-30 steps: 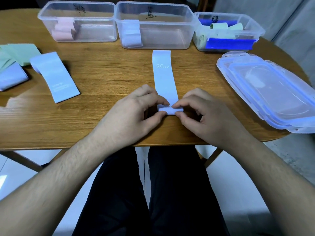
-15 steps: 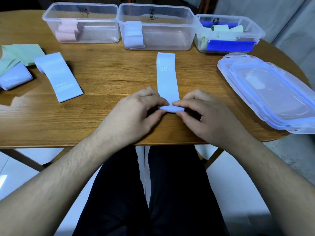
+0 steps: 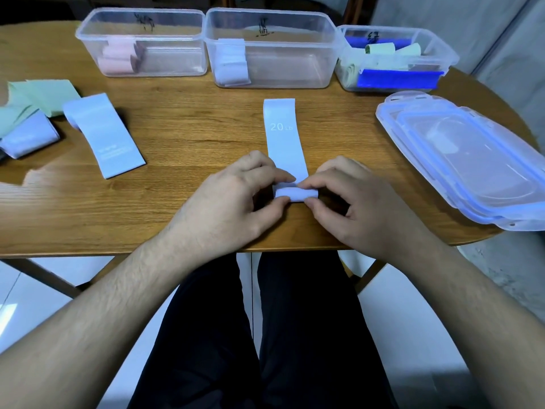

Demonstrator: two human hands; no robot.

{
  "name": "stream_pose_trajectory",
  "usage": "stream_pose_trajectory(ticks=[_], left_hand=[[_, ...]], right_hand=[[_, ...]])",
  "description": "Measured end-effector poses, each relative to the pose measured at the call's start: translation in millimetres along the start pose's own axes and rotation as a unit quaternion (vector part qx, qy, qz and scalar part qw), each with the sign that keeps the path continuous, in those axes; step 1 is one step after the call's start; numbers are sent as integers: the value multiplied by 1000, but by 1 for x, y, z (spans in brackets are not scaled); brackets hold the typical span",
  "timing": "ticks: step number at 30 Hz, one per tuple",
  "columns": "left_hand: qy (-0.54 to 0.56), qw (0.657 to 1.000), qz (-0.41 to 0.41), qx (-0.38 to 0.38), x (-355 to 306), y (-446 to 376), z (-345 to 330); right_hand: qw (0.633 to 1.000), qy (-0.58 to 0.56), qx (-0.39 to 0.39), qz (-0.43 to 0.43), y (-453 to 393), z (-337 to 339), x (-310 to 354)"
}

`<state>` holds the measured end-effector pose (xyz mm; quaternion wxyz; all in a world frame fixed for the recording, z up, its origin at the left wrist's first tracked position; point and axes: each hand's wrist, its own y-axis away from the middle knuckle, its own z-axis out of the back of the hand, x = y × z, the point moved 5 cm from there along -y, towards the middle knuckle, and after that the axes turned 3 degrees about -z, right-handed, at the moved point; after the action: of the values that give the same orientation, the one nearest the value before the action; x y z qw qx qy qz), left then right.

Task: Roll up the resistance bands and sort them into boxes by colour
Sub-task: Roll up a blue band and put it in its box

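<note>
In the middle of the frame, a flat, smooth pale blue band [image 3: 283, 137] lies on the wooden table [image 3: 177, 137], its near end rolled into a small soft tube. The left hand [image 3: 236, 199] and right hand [image 3: 356, 202] both pinch that roll. Three clear plastic boxes [image 3: 267, 48] line the top. Stacked clear lids [image 3: 472, 160] sit at right.
</note>
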<state>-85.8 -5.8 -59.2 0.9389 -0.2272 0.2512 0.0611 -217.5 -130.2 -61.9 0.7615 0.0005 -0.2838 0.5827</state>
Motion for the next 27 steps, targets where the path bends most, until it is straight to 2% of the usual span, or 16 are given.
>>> stream_pose_trajectory(ticks=[7,16,23,27], left_hand=[[-58,998,-30,-18,-1,1,-2],[-50,999,-14,-16,5,-4,-3],[-39,998,-42,2,-2,0,-1],[-40,998,-51,10,-7,3,-2]], right_hand=[[999,17,14,-28,-2,-2,-4],[998,-41,2,-38,-6,2,-5],[999,-43,-6,-19,0,4,1],[998,-52,15,-28,1,3,1]])
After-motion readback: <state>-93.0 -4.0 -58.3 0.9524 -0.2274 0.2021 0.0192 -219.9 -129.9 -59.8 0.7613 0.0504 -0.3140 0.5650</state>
